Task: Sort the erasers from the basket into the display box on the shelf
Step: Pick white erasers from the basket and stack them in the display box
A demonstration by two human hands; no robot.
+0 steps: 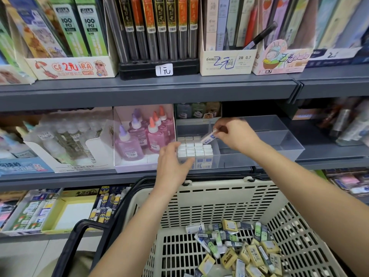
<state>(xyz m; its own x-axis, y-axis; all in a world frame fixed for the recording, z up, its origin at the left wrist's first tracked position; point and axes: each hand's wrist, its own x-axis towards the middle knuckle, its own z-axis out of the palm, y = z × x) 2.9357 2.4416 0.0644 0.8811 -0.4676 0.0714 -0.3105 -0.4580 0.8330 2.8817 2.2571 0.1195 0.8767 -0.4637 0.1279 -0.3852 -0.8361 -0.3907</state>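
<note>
Left hand (pixel 173 161) and right hand (pixel 235 136) reach forward from bare forearms over a cream plastic basket (pixel 219 204) with slotted walls and a black handle (pixel 67 250). Loose erasers (pixel 245 254) lie heaped in the basket's bottom right corner, in yellow, white, dark blue and green sleeves.

Beyond the basket's far rim, a clear display box (pixel 279 136) sits on a grey shelf (pixel 99 177). Its left compartment holds standing erasers (pixel 194 149), packed upright in tight rows with their white ends showing. The compartment to their right looks bare.

The left hand lies at the front left corner of the rows, with straight fingers on the eraser tops and the thumb against the box's clear front wall. The right hand hovers over the back right of the rows. Its thumb and fingertips pinch a white eraser (pixel 208 136) with a blue label, tilted with its lower end pointing down toward the rows. Whether that end touches them cannot be told.

Just left of the display box stands a white carton of pink and purple glue bottles (pixel 139 134). Further left is a carton of clear bottles (pixel 65 140).

On the shelf above, a black rack of slim dark tubes (pixel 159 31) carries a handwritten price tag (pixel 164 70).
</note>
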